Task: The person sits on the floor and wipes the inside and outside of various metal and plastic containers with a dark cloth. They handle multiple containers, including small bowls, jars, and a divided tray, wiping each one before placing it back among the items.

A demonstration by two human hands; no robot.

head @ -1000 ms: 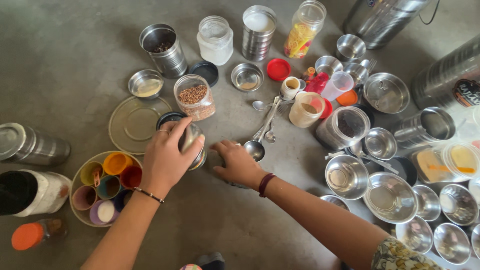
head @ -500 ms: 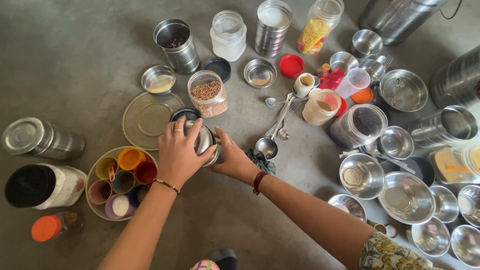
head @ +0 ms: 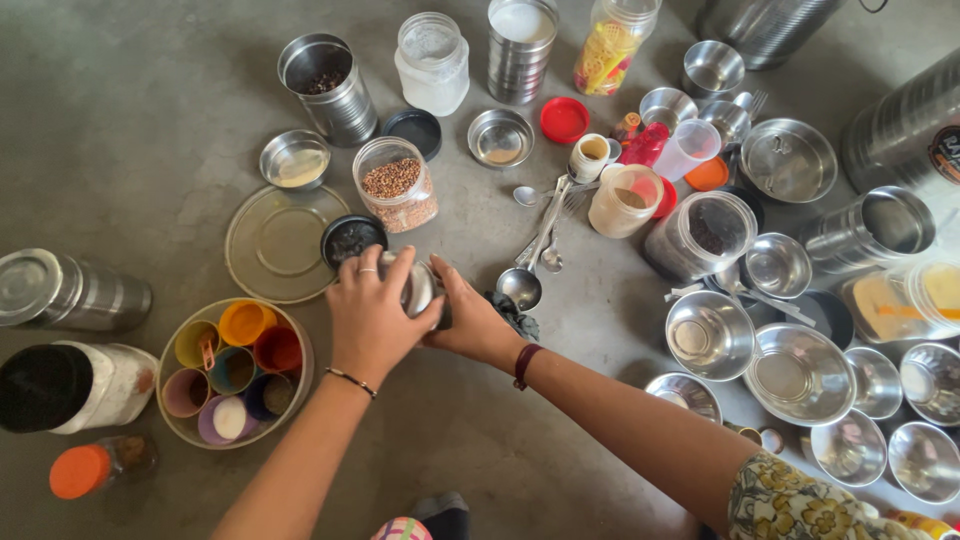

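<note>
Both hands have closed in since a second ago: the right hand (head: 470, 322), which lay flat on the floor beside the ladle, now presses against the small steel container (head: 418, 288) from its right side, and the left hand (head: 372, 312) has drawn a little nearer to the body with it.

Both forearms reach in from the bottom edge of the grey concrete floor (head: 130, 110), the right one from the bottom right corner in a flower-print sleeve (head: 790, 505) with a dark red wristband (head: 527, 365), the left one wearing a thin bracelet (head: 350, 381). The left hand lies palm down over the container, its fingers (head: 392, 275) curled over the top and clasped on it; a ring shows on one finger. The right hand's fingers wrap the far side, the thumb lying along the rim.

Most of the container is covered by the two hands; only a strip of shiny metal shows between them, so whether it has a lid cannot be told. A dark crumpled thing (head: 510, 313) just beyond the right hand is too hidden to name.

Left of the hands sits a round tray of coloured plastic cups (head: 232, 370). Just beyond the fingers stands a small black-rimmed bowl (head: 352, 238), then a clear plastic jar of brown seeds (head: 394, 196). A steel ladle (head: 522, 286) lies beside the right hand.
</note>
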